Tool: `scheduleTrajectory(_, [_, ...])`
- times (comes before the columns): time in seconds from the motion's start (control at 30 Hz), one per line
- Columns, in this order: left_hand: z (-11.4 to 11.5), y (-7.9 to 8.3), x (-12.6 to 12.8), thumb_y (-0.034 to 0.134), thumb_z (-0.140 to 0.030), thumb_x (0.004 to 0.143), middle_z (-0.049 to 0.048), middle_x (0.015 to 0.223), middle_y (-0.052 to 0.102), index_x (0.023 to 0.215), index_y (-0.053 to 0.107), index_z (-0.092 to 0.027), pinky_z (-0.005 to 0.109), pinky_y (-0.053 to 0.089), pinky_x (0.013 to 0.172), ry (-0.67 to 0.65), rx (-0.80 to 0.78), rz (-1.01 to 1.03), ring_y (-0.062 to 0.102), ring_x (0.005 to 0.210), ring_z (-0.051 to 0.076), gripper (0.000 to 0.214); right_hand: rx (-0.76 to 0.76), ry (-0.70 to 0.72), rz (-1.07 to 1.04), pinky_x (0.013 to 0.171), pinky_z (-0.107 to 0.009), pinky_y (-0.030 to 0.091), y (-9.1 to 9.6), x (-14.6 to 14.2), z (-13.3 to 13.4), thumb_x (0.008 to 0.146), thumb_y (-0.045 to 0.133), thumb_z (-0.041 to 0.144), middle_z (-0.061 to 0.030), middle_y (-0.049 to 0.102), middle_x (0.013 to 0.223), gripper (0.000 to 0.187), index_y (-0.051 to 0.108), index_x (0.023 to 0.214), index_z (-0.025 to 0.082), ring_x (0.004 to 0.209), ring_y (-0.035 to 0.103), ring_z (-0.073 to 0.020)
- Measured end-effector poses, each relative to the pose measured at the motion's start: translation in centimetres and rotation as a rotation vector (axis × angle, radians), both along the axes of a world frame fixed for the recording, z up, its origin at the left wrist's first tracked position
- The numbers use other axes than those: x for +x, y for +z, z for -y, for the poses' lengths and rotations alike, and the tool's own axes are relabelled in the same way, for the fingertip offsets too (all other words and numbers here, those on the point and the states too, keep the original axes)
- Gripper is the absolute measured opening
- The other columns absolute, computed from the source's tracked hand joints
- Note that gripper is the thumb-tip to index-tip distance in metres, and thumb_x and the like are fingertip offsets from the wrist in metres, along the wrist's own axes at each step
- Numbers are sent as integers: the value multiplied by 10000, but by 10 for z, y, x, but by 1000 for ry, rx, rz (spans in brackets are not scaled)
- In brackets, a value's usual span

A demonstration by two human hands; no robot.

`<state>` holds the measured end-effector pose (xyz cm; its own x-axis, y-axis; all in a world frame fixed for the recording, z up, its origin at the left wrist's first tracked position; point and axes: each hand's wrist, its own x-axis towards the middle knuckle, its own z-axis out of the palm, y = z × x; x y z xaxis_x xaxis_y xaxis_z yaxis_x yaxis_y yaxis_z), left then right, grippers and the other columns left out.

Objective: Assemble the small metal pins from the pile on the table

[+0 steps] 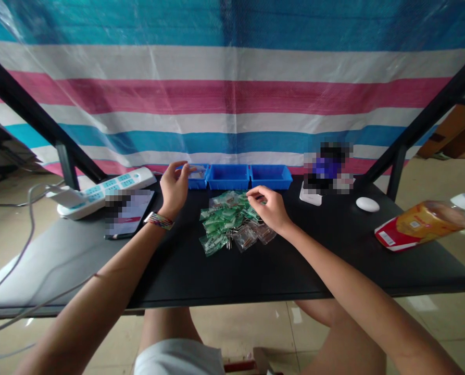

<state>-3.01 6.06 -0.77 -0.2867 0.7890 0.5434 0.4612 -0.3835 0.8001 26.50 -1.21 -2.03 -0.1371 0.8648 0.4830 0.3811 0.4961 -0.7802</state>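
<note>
1. A sheet [232, 96] striped in blue, white and pink hangs behind a black table [224, 284], with a pale tiled floor [255, 330] below.
2. Midway between the table's left and right edges lies a loose pile of small plastic bags [222, 224], many green-tinted. A few clear ones with brownish contents lie at its near right side, and slim silvery pieces [229, 242] show among them.
3. Along the far edge stand three blue bins in a row: a left bin [199, 183] with some clear plastic in it, a middle bin [229, 178] and a right bin [270, 178].
4. The left hand [174, 185], a patterned band [159, 221] on its wrist, is raised at the left bin with curled fingers; whether it grips anything I cannot tell.
5. The right hand [269, 205] is over the pile's far right part, thumb and forefinger drawn close; whether a bag is pinched there is too small to tell. The two hands are well apart.
6. Toward the far left corner lie a white power strip [111, 190] and, nearer, a dark-edged phone [133, 213].
7. Toward the right edge are a white oval object [367, 204] and a bottle [419, 224] with a red and yellow label; a blurred-out item [328, 166] stands near the far edge.
</note>
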Motion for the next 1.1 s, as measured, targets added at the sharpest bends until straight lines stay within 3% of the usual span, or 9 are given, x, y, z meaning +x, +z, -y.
scheduleTrajectory(0.13, [4,1,-3,597,-313,961,31,846,762,1163,728,-204,349,518,753,94,25,-137,670,754,206,264,196,180,360,1198,-563,451,-5,-2,4,936,650,144,-102,716,1422,408,749,1321,240,1390,589,-313])
scheduleTrajectory(0.23, [6,-2,3,606,-234,902,13,807,714,1150,724,-215,371,502,787,77,56,-236,651,768,221,275,249,242,505,1250,-590,397,-9,-6,6,980,619,139,-95,632,1547,502,669,1468,246,1504,481,-315])
scheduleTrajectory(0.43, [18,-4,22,583,-179,905,37,885,737,1112,694,-224,443,447,915,-33,203,-543,622,912,272,239,280,118,546,1079,-528,521,-8,-5,2,924,730,124,-136,761,1205,429,750,1347,191,1190,603,-324])
scheduleTrajectory(0.53, [27,-1,28,589,-181,915,54,927,738,1141,686,-212,450,447,920,-120,259,-667,616,935,280,248,283,87,527,1010,-505,538,-8,-3,0,930,740,127,-124,760,1067,250,820,1156,197,1106,603,-316])
scheduleTrajectory(0.67, [37,4,36,567,-184,954,70,937,734,1125,699,-205,447,480,890,-315,302,-769,606,908,272,218,264,95,400,981,-486,539,-9,-4,0,972,713,164,-107,777,1012,158,839,1044,225,1069,631,-302])
scheduleTrajectory(0.8, [46,10,46,593,-223,990,82,1008,748,1215,704,-206,453,527,892,-519,356,-791,633,916,261,251,127,94,96,946,-464,544,-7,-5,-1,988,711,272,-90,808,1017,139,834,1041,237,990,698,-280])
scheduleTrajectory(0.87, [51,12,50,611,-246,1006,90,1087,753,1294,693,-227,459,550,913,-553,388,-808,656,962,260,300,-27,108,-127,865,-423,562,-6,-6,-2,948,763,391,-70,810,976,214,816,1083,234,898,725,-257])
scheduleTrajectory(0.97, [55,13,53,632,-262,1024,104,1179,743,1365,675,-263,464,579,930,-552,436,-837,680,1030,261,343,-253,176,-396,707,-353,557,-1,-9,-2,820,855,554,-16,768,805,479,767,1159,227,718,703,-211])
scheduleTrajectory(1.1, [58,15,54,668,-272,1030,115,1254,732,1256,729,-284,463,603,929,-540,514,-851,688,1103,266,235,-346,224,-505,685,-344,571,7,-11,2,767,880,591,10,728,730,551,727,1147,222,653,678,-190])
